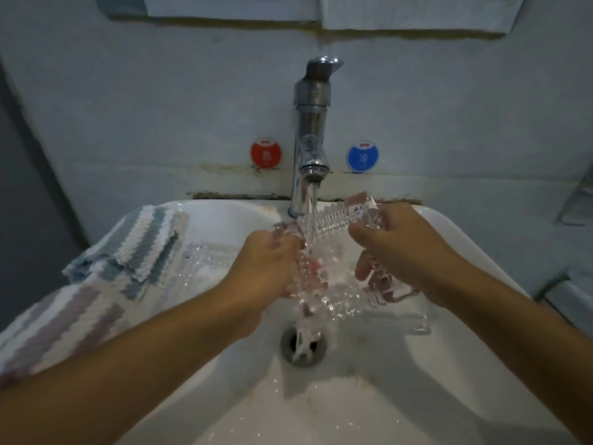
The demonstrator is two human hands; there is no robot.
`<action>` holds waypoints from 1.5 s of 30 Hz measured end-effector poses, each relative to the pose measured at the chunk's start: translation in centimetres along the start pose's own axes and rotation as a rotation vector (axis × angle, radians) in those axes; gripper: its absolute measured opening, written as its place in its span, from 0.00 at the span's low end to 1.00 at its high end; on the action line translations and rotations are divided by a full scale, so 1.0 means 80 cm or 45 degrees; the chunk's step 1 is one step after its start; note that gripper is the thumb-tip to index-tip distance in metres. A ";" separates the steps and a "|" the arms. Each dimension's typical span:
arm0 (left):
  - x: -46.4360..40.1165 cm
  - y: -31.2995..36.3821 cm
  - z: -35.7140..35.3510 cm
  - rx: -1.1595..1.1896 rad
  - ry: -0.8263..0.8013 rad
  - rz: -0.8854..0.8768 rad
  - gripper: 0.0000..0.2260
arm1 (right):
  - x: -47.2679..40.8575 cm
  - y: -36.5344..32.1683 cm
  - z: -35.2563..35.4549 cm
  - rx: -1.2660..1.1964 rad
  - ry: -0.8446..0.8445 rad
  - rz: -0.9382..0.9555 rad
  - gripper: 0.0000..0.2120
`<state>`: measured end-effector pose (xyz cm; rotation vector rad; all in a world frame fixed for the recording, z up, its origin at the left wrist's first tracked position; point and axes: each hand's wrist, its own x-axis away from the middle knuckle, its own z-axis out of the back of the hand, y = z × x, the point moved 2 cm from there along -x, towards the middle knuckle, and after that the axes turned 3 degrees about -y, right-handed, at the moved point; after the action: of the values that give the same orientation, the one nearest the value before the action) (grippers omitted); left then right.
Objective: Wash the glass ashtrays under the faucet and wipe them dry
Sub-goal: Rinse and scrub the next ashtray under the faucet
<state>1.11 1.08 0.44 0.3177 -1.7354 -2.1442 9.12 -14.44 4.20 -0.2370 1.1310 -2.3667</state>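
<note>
Ashtray (333,239): clear cut glass, square in outline, its walls ridged with rows of small points that catch the light; pink tones show through where fingers lie behind it. Held above the sink (449,252) bowl, directly under the faucet (311,149) spout, between both hands. It is tilted up on edge, with its far corner raised toward the back right and its near edge low toward the drain (303,346); its long line runs from lower left to upper right. Which face is turned to the camera cannot be told through the splashing.

Water (309,220): a stream falls from the spout onto the upper left part of the ashtray, breaks over the glass and runs down into the drain.

Left hand (266,264): fingers curled round the ashtray's left edge, gripping it.

Right hand (404,248): fingers curled round the right edge, thumb on the near side, gripping it.

Second ashtray (205,261): same clear patterned glass, lying on the left part of the sink, just beside the left hand and partly behind it.

Third glass piece (414,319): clear, lying in the bowl below the right hand; its shape is hard to make out.

Cloth (141,242): striped white, grey-blue and mauve, draped over the left rim of the sink, touching the second ashtray.

Red sticker (266,153) and blue sticker (362,155): round, on the wall, left and right of the faucet.
</note>
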 end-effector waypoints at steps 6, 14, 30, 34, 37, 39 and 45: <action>0.015 -0.002 -0.013 -0.034 -0.052 -0.099 0.09 | 0.002 -0.001 -0.007 0.011 0.256 0.042 0.07; 0.013 -0.006 -0.021 0.077 0.014 -0.046 0.08 | 0.004 -0.001 -0.013 -0.081 0.234 -0.060 0.08; 0.006 -0.020 -0.024 0.387 -0.307 0.222 0.08 | 0.001 0.005 -0.009 -0.048 0.368 0.022 0.03; 0.008 -0.020 -0.026 0.343 -0.171 0.178 0.08 | -0.002 0.007 -0.011 -0.107 0.319 -0.044 0.06; 0.008 -0.014 -0.022 0.267 -0.116 0.131 0.11 | -0.003 0.005 -0.010 -0.064 0.192 -0.112 0.08; 0.005 -0.010 -0.017 0.192 -0.089 0.149 0.10 | -0.002 0.005 -0.007 -0.079 0.159 -0.119 0.04; 0.003 -0.002 -0.004 0.047 -0.014 0.150 0.11 | -0.006 0.009 -0.005 -0.129 0.070 -0.144 0.21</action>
<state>0.98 0.70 0.21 0.2083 -1.7559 -2.0365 9.68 -14.30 3.46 -0.2790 1.2971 -2.4300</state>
